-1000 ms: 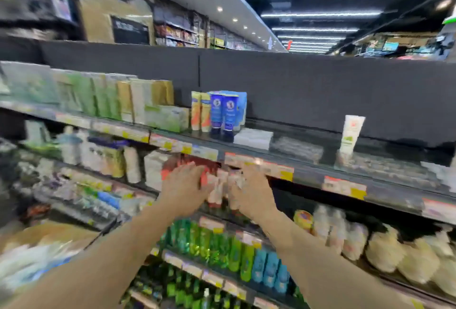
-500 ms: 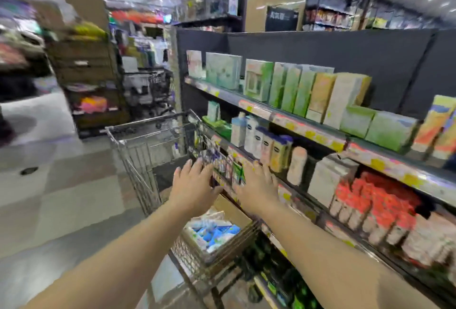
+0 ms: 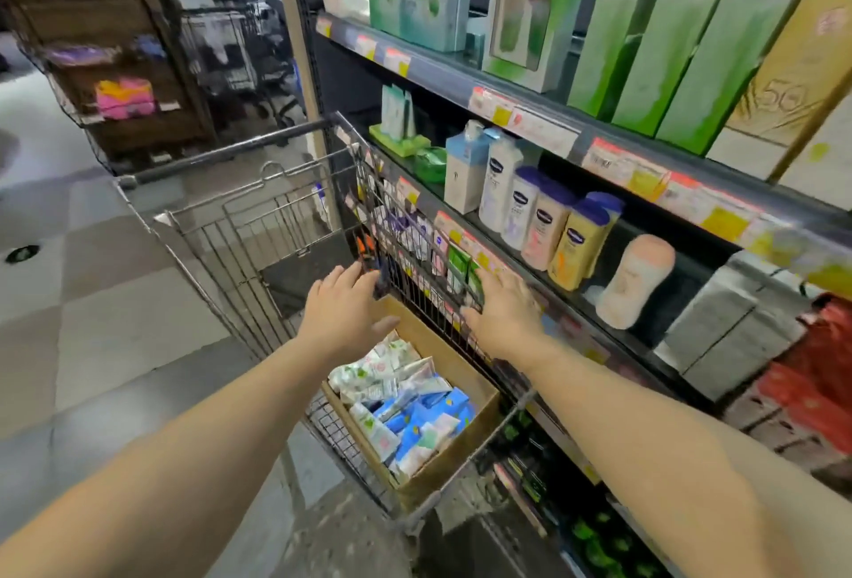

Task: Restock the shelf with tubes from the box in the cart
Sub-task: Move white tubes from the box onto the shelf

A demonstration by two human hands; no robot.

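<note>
Store aisle, cart (image 3: pixel 239 227), box (image 3: pixel 465 393) of tubes (image 3: pixel 401 411), left hand (image 3: pixel 343 317), right hand (image 3: pixel 505 317) spread empty.

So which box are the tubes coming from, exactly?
Find the wire shopping cart parked against the shelves. At its near end, just below both open hands, sits an open brown cardboard box. It alone is heaped with loose white and blue tubes; the shelf boxes stand sealed.

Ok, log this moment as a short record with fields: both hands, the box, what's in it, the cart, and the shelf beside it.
left hand: open, empty, above the box
right hand: open, empty, at the cart's wire side by the shelf edge
box: brown cardboard, open top, in the cart
tubes: white, green and blue, piled loosely in the box
cart: wire, parked against the shelf
shelf: lotion bottles standing upright
</note>
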